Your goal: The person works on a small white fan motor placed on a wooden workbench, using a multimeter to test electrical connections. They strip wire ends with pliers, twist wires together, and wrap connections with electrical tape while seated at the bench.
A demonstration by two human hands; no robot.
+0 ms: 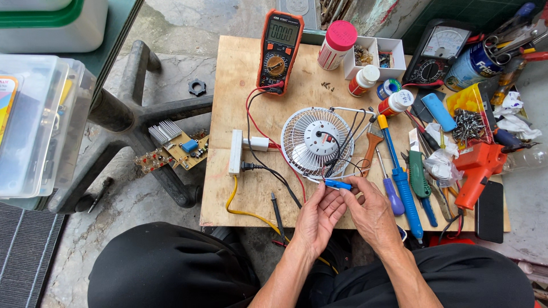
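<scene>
Rough concrete floor [171,34], with a low plywood tabletop [234,74] set on it, crowded with tools. Person seated at the 6 o'clock edge, dark trousers, both forearms reaching in.

Left hand [317,219]: fingers curled, thumb and forefinger pinched on a small blue tubular connector [338,184] with thin wires running from it. Right hand [371,214]: fingertips pressed together on the same connector from the 3 o'clock side. Both hands sit just off the tabletop's near edge, the connector held right below a round white wire-grille fan [317,142], at its 5 o'clock rim. Black and white leads run from the fan hub down to the connector.

At 12 o'clock from the fan: an orange-cased digital multimeter [279,50], its red and black leads looping down the tabletop. At 9 o'clock of the fan: a white plastic power strip [235,152] with a black plug in it and a yellow cable trailing toward the near edge. At 3 o'clock: a blue-handled screwdriver [402,179], lying lengthwise, near the right hand. Further at 3 o'clock: an orange plastic glue gun [476,168]. Off the tabletop at 9 o'clock, a bare circuit board with a finned heatsink [174,147] rests on a black chair base.
</scene>
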